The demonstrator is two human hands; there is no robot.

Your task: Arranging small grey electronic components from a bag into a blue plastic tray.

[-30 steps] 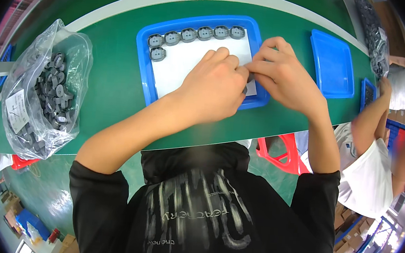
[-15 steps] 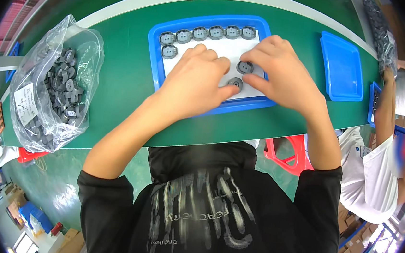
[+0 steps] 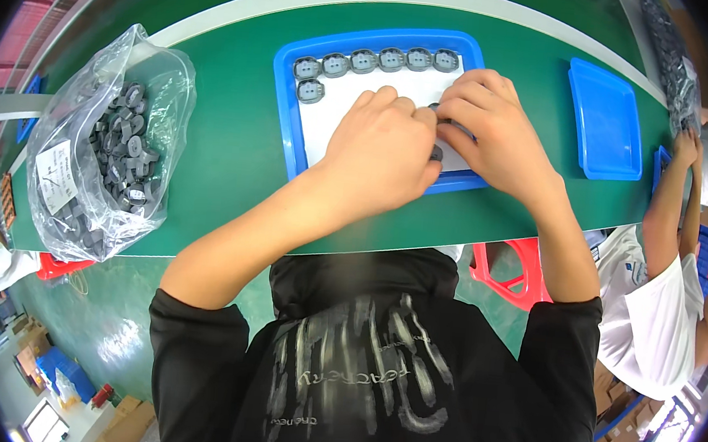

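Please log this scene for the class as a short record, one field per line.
Surface: green table
Main tray: blue, lined with a white sheet
Gray parts: six along the far row, one below its left end
Left hand: over the sheet, grip hidden
Right hand: beside the left, grip unclear
Bag: clear, at left, holding loose parts
Second tray: blue, at right

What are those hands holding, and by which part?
The right hand pinches a grey rounded part, apparently by its right edge; whether the left hand holds anything cannot be told.
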